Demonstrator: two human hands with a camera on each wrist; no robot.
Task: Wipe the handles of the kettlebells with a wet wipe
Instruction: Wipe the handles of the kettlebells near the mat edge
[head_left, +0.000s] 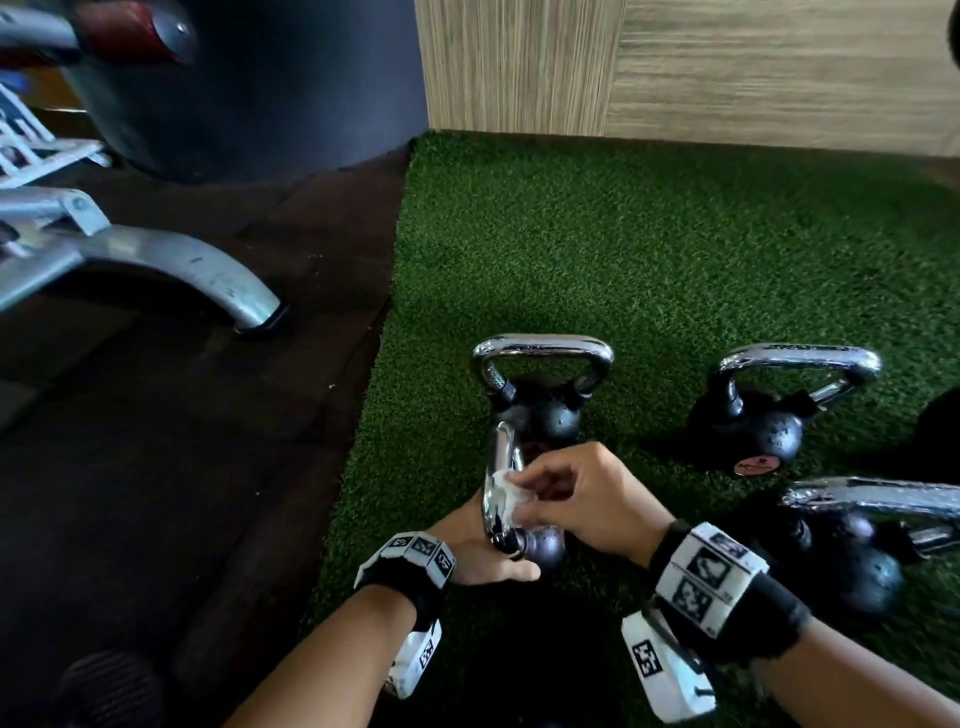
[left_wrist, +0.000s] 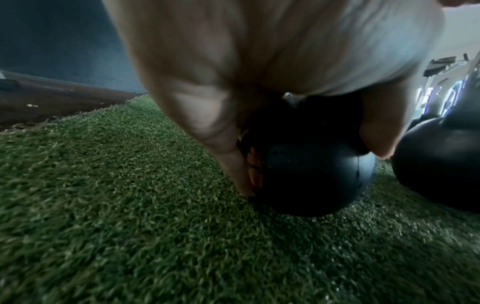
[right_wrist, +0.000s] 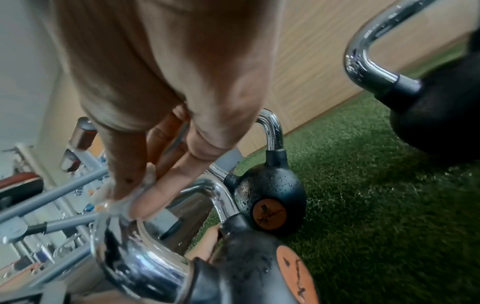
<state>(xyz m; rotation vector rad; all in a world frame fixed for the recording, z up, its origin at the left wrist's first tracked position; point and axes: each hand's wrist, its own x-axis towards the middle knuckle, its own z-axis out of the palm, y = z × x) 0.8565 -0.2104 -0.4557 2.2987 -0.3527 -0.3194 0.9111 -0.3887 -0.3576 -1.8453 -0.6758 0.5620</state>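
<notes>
On the green turf (head_left: 623, 249), the nearest kettlebell has a black ball (head_left: 548, 543) and a chrome handle (head_left: 497, 483). My left hand (head_left: 498, 566) grips the ball (left_wrist: 311, 181) low down, thumb (left_wrist: 233, 164) on one side and a finger on the other; the ball rests on the turf. My right hand (head_left: 524, 493) pinches a white wet wipe (head_left: 511, 491) against the top bar of the handle. In the right wrist view the wipe (right_wrist: 116, 197) is bunched under the fingertips (right_wrist: 148, 201) on the chrome handle (right_wrist: 130, 253). Water drops cover the handle.
Three more kettlebells stand on the turf: one just behind (head_left: 540, 405), one at the back right (head_left: 753, 426), one at the near right (head_left: 852, 556). A grey machine leg (head_left: 208, 275) rests on the dark rubber floor (head_left: 208, 441) to the left. A wooden wall (head_left: 675, 67) closes the back.
</notes>
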